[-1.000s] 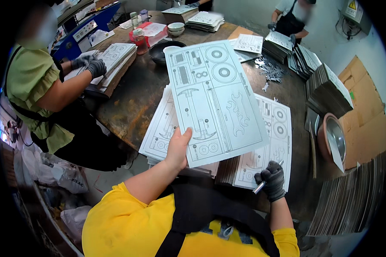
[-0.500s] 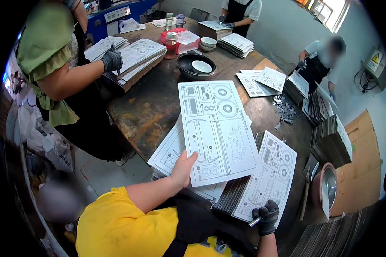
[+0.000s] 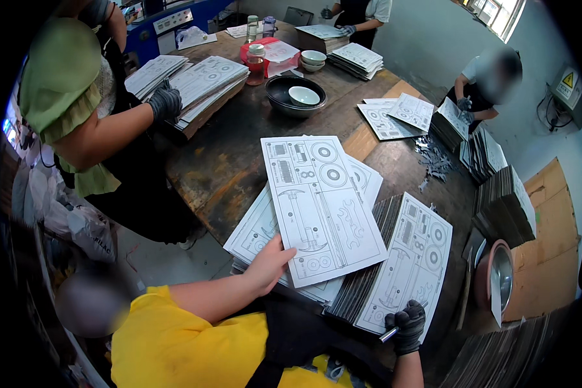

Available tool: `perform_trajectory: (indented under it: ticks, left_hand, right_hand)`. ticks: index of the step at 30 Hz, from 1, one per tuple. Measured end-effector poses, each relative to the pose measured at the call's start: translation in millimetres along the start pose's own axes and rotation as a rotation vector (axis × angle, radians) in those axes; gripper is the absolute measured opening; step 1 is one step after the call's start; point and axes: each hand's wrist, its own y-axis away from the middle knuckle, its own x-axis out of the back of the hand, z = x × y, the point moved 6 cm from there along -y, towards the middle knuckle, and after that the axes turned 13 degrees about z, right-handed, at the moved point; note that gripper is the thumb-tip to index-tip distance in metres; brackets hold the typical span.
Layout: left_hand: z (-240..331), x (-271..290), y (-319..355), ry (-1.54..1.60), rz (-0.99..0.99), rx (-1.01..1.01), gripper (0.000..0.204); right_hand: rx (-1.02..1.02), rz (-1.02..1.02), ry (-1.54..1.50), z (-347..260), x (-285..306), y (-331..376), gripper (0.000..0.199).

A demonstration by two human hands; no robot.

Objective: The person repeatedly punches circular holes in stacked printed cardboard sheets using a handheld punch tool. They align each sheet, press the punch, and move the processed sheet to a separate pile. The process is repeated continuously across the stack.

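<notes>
My bare left hand (image 3: pixel 268 264) grips the lower left corner of a white board (image 3: pixel 323 213) printed with line drawings of tools and rings. That board is tilted above a loose pile of similar boards (image 3: pixel 246 231). In my gloved right hand (image 3: pixel 405 324) is a slim silver pen-shaped metal tool (image 3: pixel 388 335), its end sticking out on the left of the fist. This hand rests at the lower end of the top board (image 3: pixel 409 258) on a thick stack. The glove hides most of the tool.
Loose grey metal scraps (image 3: pixel 435 160) lie beyond the stack. To the right are a pink-rimmed basin (image 3: pixel 495 275), a flat long-handled tool (image 3: pixel 465 291) and more board stacks (image 3: pixel 506 207). Co-workers handle boards at the far and left sides. A black bowl (image 3: pixel 278 97) stands mid-table.
The board in my left hand has dropped slightly and shifted left, closer to the pile. My right hand stays near the stack's lower end. The left co-worker's gloved hand has shifted on their stack.
</notes>
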Motion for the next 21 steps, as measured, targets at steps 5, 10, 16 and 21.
perform_trajectory:
  ticks: [5,10,16,21]
  left_hand:
    - [41,32,11,-0.562,0.169,-0.499,0.059]
    - [95,-8,-56,-1.167,0.012,-0.998,0.052]
    - [119,-45,-170,-1.368,0.164,-1.119,0.034]
    - [113,-40,-218,-1.587,0.422,-1.072,0.024]
  right_hand:
    - [-0.011,-0.020,-0.044,-1,1,-2,0.029]
    - [-0.014,-0.014,-0.043,-1,2,-4,0.030]
    - [-0.029,-0.015,-0.031,-2,2,-10,0.028]
    - [-0.016,-0.059,-0.019,-5,4,-10,0.025]
